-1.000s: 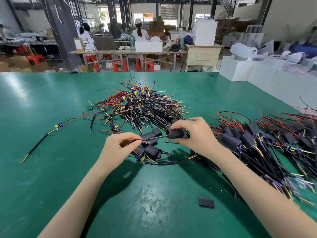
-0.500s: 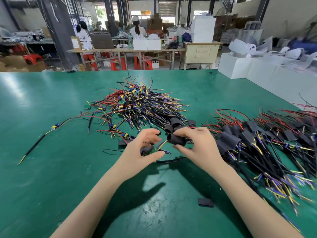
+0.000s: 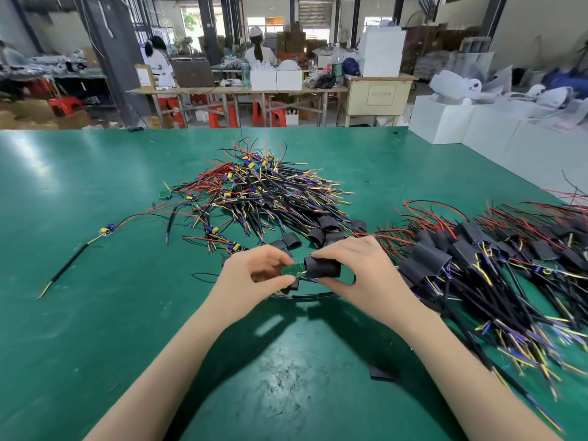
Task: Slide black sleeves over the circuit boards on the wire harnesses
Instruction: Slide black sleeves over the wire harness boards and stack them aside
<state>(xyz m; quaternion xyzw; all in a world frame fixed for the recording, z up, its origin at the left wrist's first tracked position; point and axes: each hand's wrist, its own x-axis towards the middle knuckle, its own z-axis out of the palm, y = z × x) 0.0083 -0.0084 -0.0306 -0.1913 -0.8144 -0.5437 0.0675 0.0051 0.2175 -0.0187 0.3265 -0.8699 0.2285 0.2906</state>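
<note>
Head view: at the middle of the green table [image 3: 95, 313], both hands meet just above its surface. The left hand [image 3: 251, 281] has its fingers curled, pinching a small green circuit board [image 3: 293, 269] between thumb and fingertips. The right hand [image 3: 359, 272] grips a black sleeve [image 3: 322, 267], fingers over its top and thumb beneath; the sleeve's open mouth faces left and touches the board's right end, so the board sits at the opening with most of it still outside. A black wire [image 3: 305, 296] curves below the hands. Farther away lies a pile of bare harnesses [image 3: 254, 192] in red, yellow, blue and black, with several loose sleeves [image 3: 324, 229] at its near right edge. On the right lies a pile of sleeved harnesses [image 3: 477, 262]. A flat black piece [image 3: 383, 374] lies near, under the right forearm.
</note>
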